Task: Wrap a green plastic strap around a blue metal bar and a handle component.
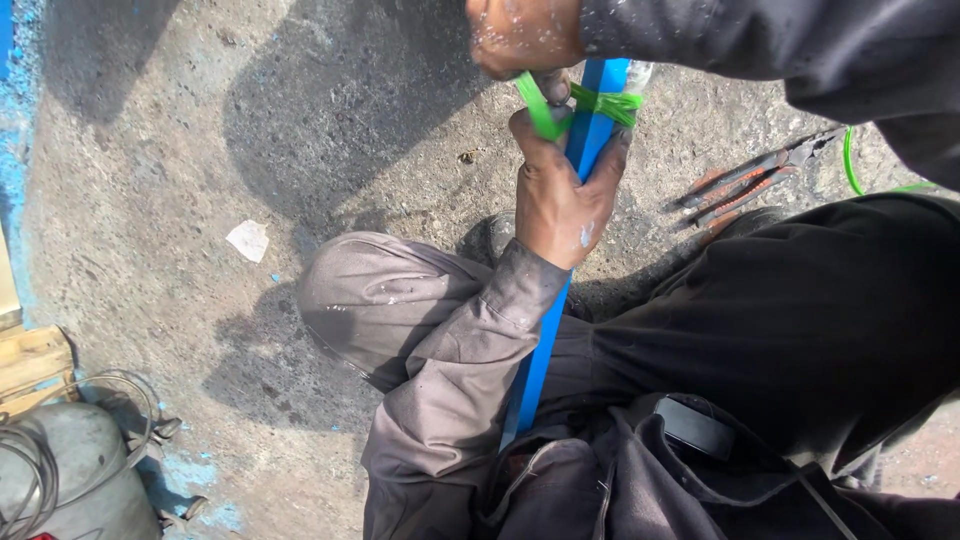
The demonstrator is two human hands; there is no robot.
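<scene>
Head view looks straight down on us crouched over a rough concrete floor (pixel 180 150), stained dark and flecked with blue paint along its left edge. Our left hand (pixel 560 200) is wrapped tight around a flat blue bar (pixel 592 130) that runs up from between our knees. Our right hand (pixel 522 35) is clenched on a green plastic strap (pixel 540 105), pulling it across the bar. The strap is thin, glossy and ribbon-like, bunched into a frayed knot (pixel 605 102) on the bar's right side. To cinch well, we judge the left hand should pin the wrap flat while the right draws steadily in line, so the slick strap does not slide. Pliers (pixel 750 180) with reddish handles lie on the floor near the right edge.
</scene>
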